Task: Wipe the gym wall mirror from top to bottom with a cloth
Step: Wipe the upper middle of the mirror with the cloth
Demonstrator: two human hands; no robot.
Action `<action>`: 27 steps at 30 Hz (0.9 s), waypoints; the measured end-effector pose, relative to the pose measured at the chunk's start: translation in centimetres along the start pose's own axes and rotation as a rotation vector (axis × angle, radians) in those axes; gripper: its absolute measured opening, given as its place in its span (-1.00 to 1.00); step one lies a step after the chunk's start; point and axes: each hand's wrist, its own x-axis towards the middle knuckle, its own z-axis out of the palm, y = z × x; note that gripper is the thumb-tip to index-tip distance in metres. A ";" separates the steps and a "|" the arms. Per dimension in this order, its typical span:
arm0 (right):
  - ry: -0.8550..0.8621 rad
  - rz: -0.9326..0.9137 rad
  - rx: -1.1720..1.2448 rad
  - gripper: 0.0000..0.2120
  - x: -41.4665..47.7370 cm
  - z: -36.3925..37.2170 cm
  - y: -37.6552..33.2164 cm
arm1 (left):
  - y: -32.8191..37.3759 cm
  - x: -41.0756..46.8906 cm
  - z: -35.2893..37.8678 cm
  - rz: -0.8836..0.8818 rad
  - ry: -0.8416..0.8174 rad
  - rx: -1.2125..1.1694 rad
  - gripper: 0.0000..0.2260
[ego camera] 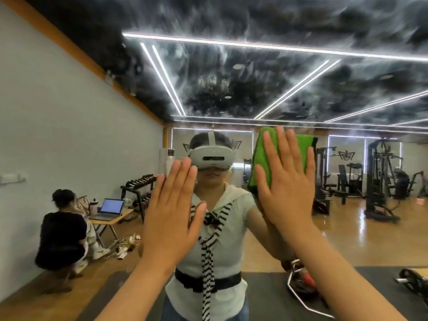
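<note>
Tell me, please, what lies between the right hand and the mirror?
The green cloth lies there, pressed flat against the mirror by the right hand, fingers straight; the head view shows it.

The wall mirror [231,84] stands upright and fills the view, its glass reflecting the gym. The cloth [260,158] — bright green, thick, folded — lies flat against the mirror, right of its middle, pressed by the right hand [287,188].
</note>
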 end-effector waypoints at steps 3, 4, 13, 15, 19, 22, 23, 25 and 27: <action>0.052 0.151 -0.018 -0.43 1.6 0.7 -3.9 | -0.1 0.0 -0.1 0.036 -0.020 0.019 -0.40; 0.050 0.133 -0.021 -0.44 1.6 1.1 -5.6 | -0.2 0.0 -0.3 0.062 -0.028 0.027 -0.41; -0.052 -0.248 -0.062 -0.44 -0.3 1.4 -8.1 | -10.8 -0.2 -3.8 0.198 -0.108 0.132 -0.40; -0.026 -0.136 -0.037 -0.44 0.1 1.3 -7.9 | -14.3 -0.3 -4.8 0.142 -0.095 0.144 -0.38; 0.098 0.294 -0.018 -0.44 1.0 2.5 -13.4 | -18.7 -1.1 -5.9 0.106 -0.079 0.134 -0.36; 0.108 0.277 -0.030 -0.44 0.7 3.9 -19.5 | -19.3 -1.7 -5.6 0.125 -0.049 0.079 -0.37; 0.087 0.211 -0.031 -0.44 0.2 4.3 -21.0 | -19.3 -1.7 -5.5 0.128 -0.035 0.064 -0.38; 0.034 0.049 -0.038 -0.44 -1.1 4.5 -22.4 | -19.4 -1.6 -5.5 0.137 -0.014 0.049 -0.38; -0.013 -0.106 -0.047 -0.43 -2.2 4.0 -21.0 | -19.5 -1.6 -5.5 0.140 -0.009 0.040 -0.39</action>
